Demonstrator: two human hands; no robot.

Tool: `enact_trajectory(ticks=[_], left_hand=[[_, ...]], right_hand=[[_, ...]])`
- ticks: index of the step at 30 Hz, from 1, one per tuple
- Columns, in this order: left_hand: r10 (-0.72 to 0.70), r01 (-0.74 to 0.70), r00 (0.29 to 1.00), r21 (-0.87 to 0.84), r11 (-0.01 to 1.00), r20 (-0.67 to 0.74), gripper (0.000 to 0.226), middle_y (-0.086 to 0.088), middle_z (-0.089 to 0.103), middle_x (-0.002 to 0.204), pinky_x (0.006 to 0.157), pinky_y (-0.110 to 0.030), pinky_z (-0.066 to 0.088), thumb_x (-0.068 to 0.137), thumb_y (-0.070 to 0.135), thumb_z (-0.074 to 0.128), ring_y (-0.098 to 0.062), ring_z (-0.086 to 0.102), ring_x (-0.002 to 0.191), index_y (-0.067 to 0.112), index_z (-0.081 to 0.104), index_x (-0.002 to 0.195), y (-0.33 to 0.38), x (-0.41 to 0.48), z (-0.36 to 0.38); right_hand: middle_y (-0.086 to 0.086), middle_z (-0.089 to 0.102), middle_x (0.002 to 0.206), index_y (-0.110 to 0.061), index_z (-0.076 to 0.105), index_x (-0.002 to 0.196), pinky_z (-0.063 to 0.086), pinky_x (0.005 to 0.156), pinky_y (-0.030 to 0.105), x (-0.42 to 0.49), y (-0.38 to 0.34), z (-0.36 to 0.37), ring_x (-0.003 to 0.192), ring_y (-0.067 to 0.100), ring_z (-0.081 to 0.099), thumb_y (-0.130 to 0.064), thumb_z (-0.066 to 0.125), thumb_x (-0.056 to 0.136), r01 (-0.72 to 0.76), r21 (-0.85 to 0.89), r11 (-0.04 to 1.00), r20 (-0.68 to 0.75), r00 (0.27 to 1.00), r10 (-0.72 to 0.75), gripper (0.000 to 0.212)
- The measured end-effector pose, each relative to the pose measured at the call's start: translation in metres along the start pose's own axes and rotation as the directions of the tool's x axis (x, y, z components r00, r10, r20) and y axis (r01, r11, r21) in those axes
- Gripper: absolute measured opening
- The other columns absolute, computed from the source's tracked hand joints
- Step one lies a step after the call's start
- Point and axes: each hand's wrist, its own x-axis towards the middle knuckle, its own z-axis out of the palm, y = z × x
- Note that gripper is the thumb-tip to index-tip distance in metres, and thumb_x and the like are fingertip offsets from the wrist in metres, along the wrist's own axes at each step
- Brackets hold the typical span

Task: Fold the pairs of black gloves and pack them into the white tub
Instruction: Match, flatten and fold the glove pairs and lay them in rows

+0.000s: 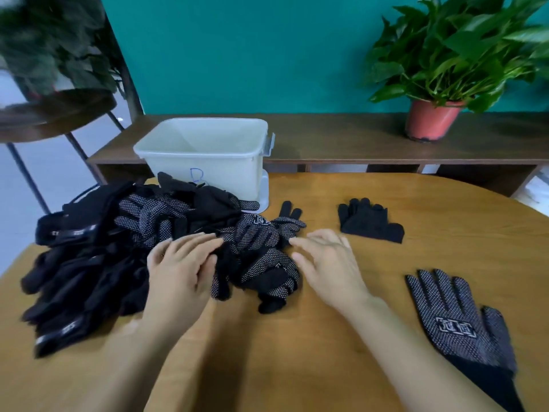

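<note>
**Two open hands at the glove pile, nothing gripped yet**

Closest in, off to the right of the right hand (323, 260), one dotted glove (463, 319) lies flat and alone on the wooden table (297, 367), dotted side up.

Now the hands. The left hand (181, 269) rests on the near edge of the glove pile (118, 248), fingers straight, touching cloth but not curled round it. The right hand hovers just beside the pile's right edge, fingers spread and relaxed, tips almost on a dotted glove, holding nothing.

Beyond the right hand, well apart from the pile, sits a small plain black bundle (368, 221). Whether it is a folded pair, I cannot tell.

Farther on, past the left fingertips, the white tub (205, 156) stands with the pile heaped against its front wall. No gloves show inside it. Behind everything, a potted plant (430, 120) sits on a shelf.

Here's the danger, as I judge it: that pile is a tangle. Pull one glove and its neighbours could drag along, and those left of the left hand lie near the table edge, so they might slide off. Plain and dotted gloves are mixed too, so a hasty grab could pair two that don't match.
</note>
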Motion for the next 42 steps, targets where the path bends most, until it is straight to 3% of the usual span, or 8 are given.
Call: enact_trajectory(ticks=[9,17,21,23,28,32,38,42], left_hand=[[0.091,-0.093,0.991,0.016,0.996,0.098,0.033,0.017,0.070,0.112,0.106,-0.036,0.022,0.093,0.033,0.045,-0.007,0.057,0.112,0.028,0.074,0.108,-0.033,-0.007,0.009],[-0.032,0.051,0.986,-0.112,0.992,0.164,0.044,0.029,0.063,0.114,0.108,-0.021,0.010,0.086,0.063,0.051,0.000,0.054,0.116,0.036,0.071,0.114,-0.018,0.005,-0.004],[-0.226,0.448,0.881,-0.578,0.682,0.416,0.031,0.028,0.071,0.091,0.091,-0.025,0.045,0.073,0.061,0.078,0.006,0.064,0.093,0.047,0.070,0.099,0.011,0.031,-0.040],[-0.206,0.492,0.865,-0.691,0.529,0.458,0.015,0.004,0.076,0.084,0.067,-0.020,0.051,0.086,0.031,0.076,-0.015,0.070,0.074,0.023,0.075,0.098,0.019,0.045,-0.057],[-0.084,0.547,0.831,-0.781,0.301,0.549,0.020,-0.009,0.075,0.095,0.074,-0.029,0.059,0.078,0.011,0.071,-0.021,0.072,0.082,0.014,0.073,0.097,0.030,0.066,-0.096],[-0.134,0.577,0.786,-0.638,0.511,0.604,0.031,-0.003,0.075,0.091,0.070,-0.016,0.055,0.081,-0.001,0.075,-0.008,0.073,0.082,0.012,0.067,0.108,0.043,0.067,-0.100],[-0.080,0.630,0.746,-0.663,0.404,0.661,0.044,-0.011,0.076,0.093,0.071,-0.030,0.060,0.081,-0.004,0.072,-0.025,0.074,0.083,0.012,0.060,0.120,0.067,0.063,-0.106],[-0.009,0.572,0.764,-0.670,0.473,0.645,0.048,-0.005,0.077,0.095,0.084,-0.032,0.059,0.078,0.003,0.076,-0.018,0.075,0.088,0.019,0.061,0.120,0.089,0.064,-0.108]], right_hand=[[-0.001,0.054,0.128,-0.024,0.056,0.132,0.015,0.112,0.041,0.039,-0.034,0.034,0.128,0.021,0.029,-0.038,0.051,0.098,-0.053,-0.266,0.962,0.338,0.930,0.145,0.037],[-0.013,0.048,0.100,-0.029,0.054,0.090,0.017,0.099,0.034,0.046,-0.055,0.011,0.118,0.010,0.028,-0.028,0.062,0.090,-0.172,0.025,0.985,0.248,0.955,0.161,0.008],[-0.012,0.059,0.082,-0.029,0.055,0.077,0.034,0.099,0.038,0.061,-0.077,-0.029,0.090,0.007,0.048,-0.029,0.071,0.083,-0.192,0.382,0.904,0.235,0.966,0.106,0.017],[-0.009,0.060,0.073,-0.026,0.055,0.073,0.041,0.087,0.040,0.064,-0.085,-0.049,0.076,0.012,0.053,-0.031,0.075,0.076,-0.199,0.477,0.856,0.306,0.951,0.051,0.021],[0.016,0.057,0.080,0.004,0.059,0.090,0.038,0.069,0.032,0.062,-0.092,-0.103,0.075,0.021,0.048,-0.004,0.074,0.083,-0.246,0.627,0.739,0.379,0.925,-0.014,0.018],[0.011,0.052,0.075,-0.003,0.058,0.082,0.034,0.071,0.034,0.051,-0.092,-0.111,0.071,0.020,0.045,-0.008,0.078,0.079,-0.270,0.463,0.844,0.454,0.890,0.036,0.021],[0.003,0.070,0.087,-0.005,0.069,0.094,0.046,0.077,0.024,0.032,-0.086,-0.140,0.077,0.009,0.062,-0.018,0.075,0.084,-0.381,0.545,0.747,0.495,0.865,0.081,0.018],[-0.009,0.067,0.064,-0.025,0.068,0.051,0.041,0.069,0.024,0.024,-0.084,-0.153,0.061,0.005,0.058,-0.020,0.069,0.090,-0.359,0.570,0.739,0.421,0.900,0.112,0.039]])
